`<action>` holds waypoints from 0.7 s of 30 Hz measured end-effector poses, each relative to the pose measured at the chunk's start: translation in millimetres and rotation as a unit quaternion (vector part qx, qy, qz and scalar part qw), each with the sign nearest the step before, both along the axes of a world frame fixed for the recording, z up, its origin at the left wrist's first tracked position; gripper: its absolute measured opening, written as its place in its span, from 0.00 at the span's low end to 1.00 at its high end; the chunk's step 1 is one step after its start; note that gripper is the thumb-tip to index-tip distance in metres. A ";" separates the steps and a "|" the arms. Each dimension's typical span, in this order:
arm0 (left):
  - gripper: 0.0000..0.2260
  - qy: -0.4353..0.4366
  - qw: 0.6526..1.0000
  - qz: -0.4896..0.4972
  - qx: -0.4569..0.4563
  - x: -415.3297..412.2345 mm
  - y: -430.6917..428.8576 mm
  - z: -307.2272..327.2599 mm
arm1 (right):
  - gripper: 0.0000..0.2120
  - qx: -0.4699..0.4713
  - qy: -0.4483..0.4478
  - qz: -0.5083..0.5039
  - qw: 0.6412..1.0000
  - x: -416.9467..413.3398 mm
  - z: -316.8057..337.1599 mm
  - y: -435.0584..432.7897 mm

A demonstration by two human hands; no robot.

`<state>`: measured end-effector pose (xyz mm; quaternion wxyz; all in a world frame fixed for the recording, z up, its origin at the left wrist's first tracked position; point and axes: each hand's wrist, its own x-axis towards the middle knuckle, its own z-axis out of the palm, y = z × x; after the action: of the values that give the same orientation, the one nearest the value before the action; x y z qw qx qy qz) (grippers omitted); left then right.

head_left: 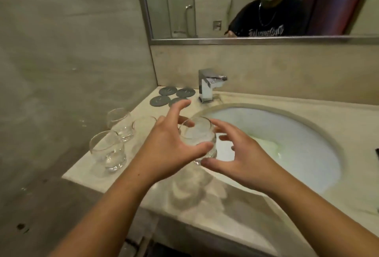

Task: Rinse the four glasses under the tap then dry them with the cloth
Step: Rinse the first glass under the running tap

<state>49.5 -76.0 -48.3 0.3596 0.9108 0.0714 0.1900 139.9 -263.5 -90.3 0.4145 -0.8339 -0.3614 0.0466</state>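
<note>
My left hand (pixel 168 144) grips a clear glass (pixel 198 135) between thumb and fingers, holding it over the left rim of the sink (pixel 297 125). My right hand (pixel 235 154) hovers just right of that glass with its fingers spread and holds nothing. Three more clear glasses stand on the counter to the left: one at the back (pixel 120 122), one near the front (pixel 107 150), and one (pixel 143 126) partly hidden behind my left hand. The chrome tap (pixel 209 84) stands behind the sink; no water runs from it. No cloth is in view.
Several round grey coasters (pixel 172 95) lie at the back left of the marble counter (pixel 184 191). A tiled wall closes the left side. A mirror (pixel 246 4) hangs above the tap. A dark object (pixel 377 152) shows at the right edge.
</note>
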 end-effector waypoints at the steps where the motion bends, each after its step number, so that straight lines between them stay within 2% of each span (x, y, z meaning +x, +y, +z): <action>1: 0.41 -0.004 1.000 -0.005 -0.012 8.6 -3.7 0.6 | 0.46 0.007 0.007 -0.008 1.000 5.0 -0.4 -0.7; 8: 0.40 0.003 0.998 -0.032 -0.049 74.4 -17.5 0.6 | 0.46 0.071 0.061 -0.082 0.992 40.6 4.2 5.4; 13: 0.35 0.022 0.992 -0.059 -0.109 119.0 -12.5 4.1 | 0.35 0.131 0.129 -0.136 0.974 79.2 2.8 23.9; 15: 0.26 0.012 0.995 -0.062 -0.080 141.9 -3.6 13.2 | 0.35 0.161 0.162 -0.162 0.960 96.0 -0.2 29.9; 18: 0.13 -0.010 0.997 -0.070 0.014 184.4 12.1 33.3 | 0.33 0.214 0.223 -0.177 0.934 115.8 -3.9 32.4; 21: 0.10 0.017 0.994 -0.075 0.079 226.7 19.4 44.7 | 0.27 0.261 0.275 -0.183 0.907 126.2 -15.4 31.5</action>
<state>276.2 -56.7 -3.6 0.2989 0.9422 -0.0065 0.1516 266.1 -232.0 -105.7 0.7013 -0.7017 -0.0739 0.1018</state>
